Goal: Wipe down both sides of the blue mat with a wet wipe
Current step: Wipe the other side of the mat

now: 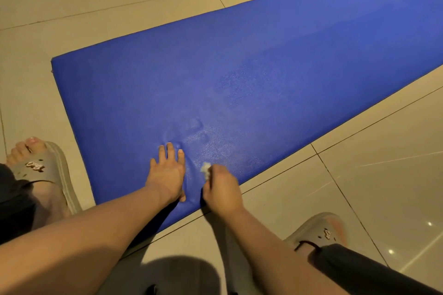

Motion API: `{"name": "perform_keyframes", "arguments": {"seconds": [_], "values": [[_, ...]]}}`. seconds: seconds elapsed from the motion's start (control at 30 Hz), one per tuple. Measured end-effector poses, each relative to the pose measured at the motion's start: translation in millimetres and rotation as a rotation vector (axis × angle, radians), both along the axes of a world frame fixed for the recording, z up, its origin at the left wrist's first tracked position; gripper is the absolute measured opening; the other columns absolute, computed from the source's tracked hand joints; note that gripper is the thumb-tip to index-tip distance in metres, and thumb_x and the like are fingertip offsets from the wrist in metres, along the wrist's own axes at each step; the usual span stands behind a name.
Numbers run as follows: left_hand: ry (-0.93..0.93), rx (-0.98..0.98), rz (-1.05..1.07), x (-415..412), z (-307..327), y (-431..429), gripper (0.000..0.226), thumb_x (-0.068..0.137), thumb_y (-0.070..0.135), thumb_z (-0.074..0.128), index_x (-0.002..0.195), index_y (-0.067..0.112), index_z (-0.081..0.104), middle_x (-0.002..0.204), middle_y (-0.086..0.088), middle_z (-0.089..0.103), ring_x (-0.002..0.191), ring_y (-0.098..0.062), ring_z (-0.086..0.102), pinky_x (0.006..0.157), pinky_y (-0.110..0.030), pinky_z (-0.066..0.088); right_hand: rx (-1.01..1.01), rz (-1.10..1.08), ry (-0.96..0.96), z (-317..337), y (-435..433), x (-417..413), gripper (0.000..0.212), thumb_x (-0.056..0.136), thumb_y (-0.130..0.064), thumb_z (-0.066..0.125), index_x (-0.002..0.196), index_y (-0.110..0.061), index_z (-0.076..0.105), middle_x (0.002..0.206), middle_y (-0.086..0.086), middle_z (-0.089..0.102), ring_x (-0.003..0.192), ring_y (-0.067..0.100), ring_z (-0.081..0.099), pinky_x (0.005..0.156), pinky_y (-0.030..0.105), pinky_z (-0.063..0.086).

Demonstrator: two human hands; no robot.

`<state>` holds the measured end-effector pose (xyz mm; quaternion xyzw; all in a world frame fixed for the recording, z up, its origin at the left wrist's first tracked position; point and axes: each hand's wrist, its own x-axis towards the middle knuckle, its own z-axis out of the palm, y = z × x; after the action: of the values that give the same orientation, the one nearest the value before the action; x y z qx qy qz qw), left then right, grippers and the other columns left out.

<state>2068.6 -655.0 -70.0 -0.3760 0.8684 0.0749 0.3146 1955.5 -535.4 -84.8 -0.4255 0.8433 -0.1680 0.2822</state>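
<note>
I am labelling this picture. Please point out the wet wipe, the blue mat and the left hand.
wet wipe (205, 168), head view, its crumpled white top.
blue mat (263, 67), head view, bare middle of its surface.
left hand (167, 172), head view, back of the hand.

- Blue mat (239, 67): a long padded rectangle lying flat on the tiled floor (119, 2). It runs diagonally from the lower left-centre of the frame to the upper right, where the frame edge cuts off its far end. The surface is finely textured, with patchy sheen mid-mat. There are dents and wrinkles at lower centre, where your left hand (167, 172) presses flat with fingers spread.
- Wet wipe (206, 169): a small white crumpled wad pinched in your right hand (223, 189). It touches the mat near the mat's near long edge, at lower centre of the frame, just right of your left hand.
</note>
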Motion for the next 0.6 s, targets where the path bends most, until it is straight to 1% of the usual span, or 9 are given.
{"name": "perform_keyframes", "arguments": {"seconds": [0.03, 0.1, 0.13, 0.2, 0.3, 0.4, 0.43, 0.5, 0.6], "values": [[-0.004, 0.001, 0.0, 0, 1, 0, 0.135, 0.068, 0.061, 0.082, 0.159, 0.006, -0.002, 0.163, -0.026, -0.007, 0.151, -0.047, 0.0, 0.116, -0.054, 0.028, 0.046, 0.101, 0.022, 0, 0, 5, 0.015, 0.094, -0.015, 0.054, 0.108, -0.01, 0.055, 0.11, 0.013, 0.06, 0.093, 0.037, 0.062, 0.079, 0.044, 0.047], [-0.005, 0.006, 0.003, 0, 1, 0, 0.136, 0.068, 0.061, 0.083, 0.159, 0.006, -0.003, 0.164, -0.026, -0.008, 0.151, -0.047, -0.001, 0.117, -0.054, 0.027, 0.08, 0.171, 0.073, 0, -1, -8, 0.017, 0.094, -0.011, 0.055, 0.11, -0.009, 0.054, 0.112, 0.014, 0.058, 0.093, 0.037, 0.062, 0.077, 0.044, 0.047], [-0.004, 0.008, 0.008, 0, 0, 0, 0.137, 0.067, 0.061, 0.083, 0.159, 0.006, -0.003, 0.163, -0.026, -0.009, 0.151, -0.047, -0.001, 0.117, -0.054, 0.027, 0.081, 0.144, 0.096, -1, -2, -22, 0.017, 0.092, -0.009, 0.056, 0.109, -0.009, 0.056, 0.111, 0.014, 0.058, 0.093, 0.037, 0.062, 0.076, 0.043, 0.047], [0.001, 0.008, 0.012, 1, 0, 1, 0.139, 0.065, 0.061, 0.084, 0.159, 0.006, -0.002, 0.163, -0.026, -0.008, 0.151, -0.047, -0.001, 0.117, -0.054, 0.027, 0.076, 0.002, 0.159, -4, -4, -62, 0.014, 0.091, -0.008, 0.057, 0.105, -0.008, 0.059, 0.109, 0.015, 0.059, 0.092, 0.039, 0.062, 0.074, 0.041, 0.046], [0.01, 0.005, 0.008, 3, 0, 1, 0.141, 0.062, 0.064, 0.085, 0.159, 0.007, -0.001, 0.163, -0.026, -0.007, 0.151, -0.045, 0.0, 0.117, -0.053, 0.028, 0.093, -0.221, 0.251, -2, 0, -124, 0.017, 0.094, -0.016, 0.06, 0.109, -0.008, 0.063, 0.11, 0.016, 0.058, 0.089, 0.04, 0.063, 0.076, 0.042, 0.049], [0.021, 0.005, 0.005, 5, 0, 1, 0.139, 0.063, 0.065, 0.084, 0.159, 0.009, -0.001, 0.163, -0.025, -0.008, 0.151, -0.044, 0.0, 0.117, -0.053, 0.027, 0.113, -0.272, 0.282, -1, -2, -138, 0.02, 0.096, -0.019, 0.061, 0.112, -0.007, 0.064, 0.11, 0.014, 0.057, 0.088, 0.036, 0.064, 0.078, 0.042, 0.052], [0.023, 0.003, 0.006, 5, 0, 1, 0.139, 0.064, 0.064, 0.083, 0.159, 0.009, 0.0, 0.163, -0.025, -0.008, 0.151, -0.043, 0.001, 0.117, -0.053, 0.027, 0.093, -0.258, 0.276, 0, -5, -128, 0.018, 0.096, -0.019, 0.06, 0.109, -0.007, 0.064, 0.108, 0.015, 0.058, 0.089, 0.037, 0.063, 0.077, 0.041, 0.051], [0.024, 0.001, 0.009, 5, 0, 0, 0.138, 0.063, 0.064, 0.084, 0.159, 0.009, 0.0, 0.163, -0.025, -0.008, 0.151, -0.043, 0.001, 0.116, -0.053, 0.027, 0.062, -0.156, 0.252, -2, -11, -97, 0.015, 0.097, -0.021, 0.056, 0.103, -0.009, 0.062, 0.107, 0.014, 0.06, 0.09, 0.037, 0.062, 0.074, 0.04, 0.048], [0.021, 0.015, 0.019, 4, 0, -1, 0.139, 0.064, 0.063, 0.084, 0.159, 0.009, -0.001, 0.164, -0.025, -0.009, 0.152, -0.044, -0.001, 0.117, -0.053, 0.026, 0.074, 0.088, 0.219, -4, -17, -48, 0.016, 0.099, -0.024, 0.053, 0.107, -0.012, 0.059, 0.111, 0.011, 0.059, 0.091, 0.035, 0.064, 0.073, 0.04, 0.048]]}}
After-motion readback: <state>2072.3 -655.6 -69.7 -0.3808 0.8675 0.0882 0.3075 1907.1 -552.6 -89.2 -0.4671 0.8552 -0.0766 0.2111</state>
